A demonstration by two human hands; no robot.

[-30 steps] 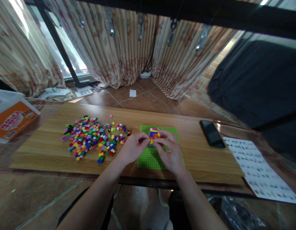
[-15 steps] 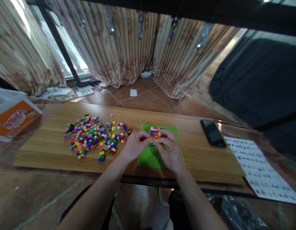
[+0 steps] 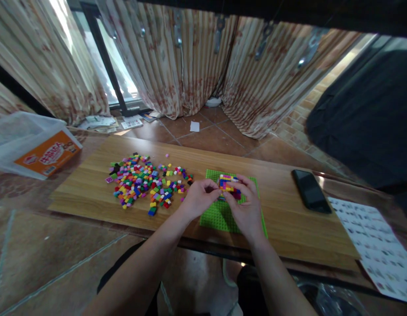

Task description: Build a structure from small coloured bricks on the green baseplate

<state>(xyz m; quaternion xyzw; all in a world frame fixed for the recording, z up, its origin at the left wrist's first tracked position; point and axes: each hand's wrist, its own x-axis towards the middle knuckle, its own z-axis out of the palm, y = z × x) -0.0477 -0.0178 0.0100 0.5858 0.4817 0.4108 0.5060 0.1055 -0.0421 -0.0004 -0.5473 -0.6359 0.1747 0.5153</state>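
A small multicoloured block of toy bricks (image 3: pixel 228 181) stands on the upper part of the green studded baseplate (image 3: pixel 219 220). My right hand (image 3: pixel 248 210) curves round the block's right side, with its thumb at the near face and its fingers over the top and far side. From the left, my left hand (image 3: pixel 199 198) comes to the block's near left corner, thumb and forefinger pinched together. Whatever lies between those fingertips is too small or hidden to make out. Both hands are above the baseplate, and they cover part of the block.
Loose coloured bricks (image 3: pixel 134 180) lie in a spread pile on the wooden board (image 3: pixel 282 228), left of the baseplate. A black phone (image 3: pixel 311 191) and a printed sheet (image 3: pixel 374 245) are at the right. A clear plastic box (image 3: pixel 55 151) with an orange label stands far left.
The whole view has swung slightly left, so things appear further right. My right-hand fingers now reach more over the block, while my left hand stays pinched beside it.
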